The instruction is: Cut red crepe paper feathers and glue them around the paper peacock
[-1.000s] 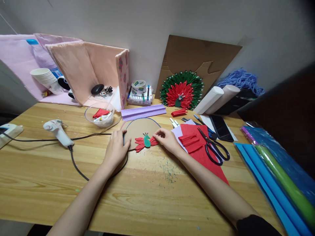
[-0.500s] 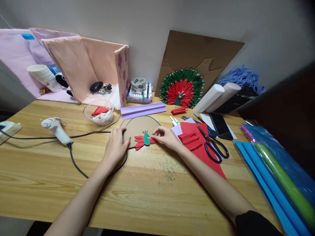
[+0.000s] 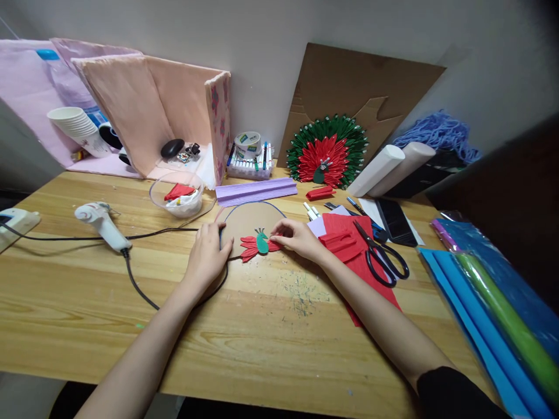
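Note:
A round cardboard disc (image 3: 240, 224) with a blue-edged rim lies on the table in front of me. Near its lower edge is a green paper bird (image 3: 262, 243) with a small dark crest, and red paper petals (image 3: 248, 249) fan out to its left. My left hand (image 3: 209, 256) grips the disc's left edge, thumb on top. Just right of the bird, my right hand (image 3: 294, 238) is closed in a pinch at a red petal (image 3: 274, 247), which its fingertips partly cover.
A white glue gun (image 3: 102, 226) with a black cable lies left. Black-handled scissors (image 3: 382, 259) rest on red crepe paper (image 3: 371, 285) at right. Behind are a plastic bowl (image 3: 177, 195), a purple paper strip (image 3: 255, 191), markers (image 3: 248, 167) and a red-green paper peacock (image 3: 327, 154) against cardboard.
The whole view has shifted slightly. Both hands keep their places on the disc, and my right fingers have moved only a little at the petal.

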`<state>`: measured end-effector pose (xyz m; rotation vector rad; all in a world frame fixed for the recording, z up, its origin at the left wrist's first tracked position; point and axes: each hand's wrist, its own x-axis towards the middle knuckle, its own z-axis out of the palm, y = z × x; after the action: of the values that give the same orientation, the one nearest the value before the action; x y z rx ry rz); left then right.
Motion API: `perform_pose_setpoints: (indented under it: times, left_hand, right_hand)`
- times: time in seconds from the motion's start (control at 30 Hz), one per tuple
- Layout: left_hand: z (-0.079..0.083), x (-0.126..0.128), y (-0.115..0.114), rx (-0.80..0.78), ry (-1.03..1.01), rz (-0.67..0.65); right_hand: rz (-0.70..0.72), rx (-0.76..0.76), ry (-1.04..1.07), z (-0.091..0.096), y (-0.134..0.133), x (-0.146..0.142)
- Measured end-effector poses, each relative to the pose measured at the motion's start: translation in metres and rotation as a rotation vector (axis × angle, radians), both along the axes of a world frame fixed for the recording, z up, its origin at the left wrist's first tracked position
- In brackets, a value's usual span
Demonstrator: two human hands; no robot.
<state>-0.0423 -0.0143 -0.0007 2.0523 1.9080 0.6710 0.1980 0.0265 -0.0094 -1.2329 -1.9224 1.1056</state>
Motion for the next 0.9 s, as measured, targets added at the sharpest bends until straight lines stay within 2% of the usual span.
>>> perform_pose_setpoints:
  times: [0.23, 0.53, 0.9]
  left_hand:
    - [0.001, 0.0, 0.0, -0.023, -0.001, 0.002]
    - [-0.001, 0.0, 0.0, 0.008, 0.003, -0.009]
    - [-0.003, 0.001, 0.0, 0.013, 0.017, -0.007]
  right_hand:
    - [0.028, 0.133, -0.057, 0.004, -0.007, -0.005]
    - [-0.007, -0.102, 0.048, -0.006, -0.007, -0.004]
    - [-0.053, -0.129, 0.078, -0.002, -0.01, -0.01]
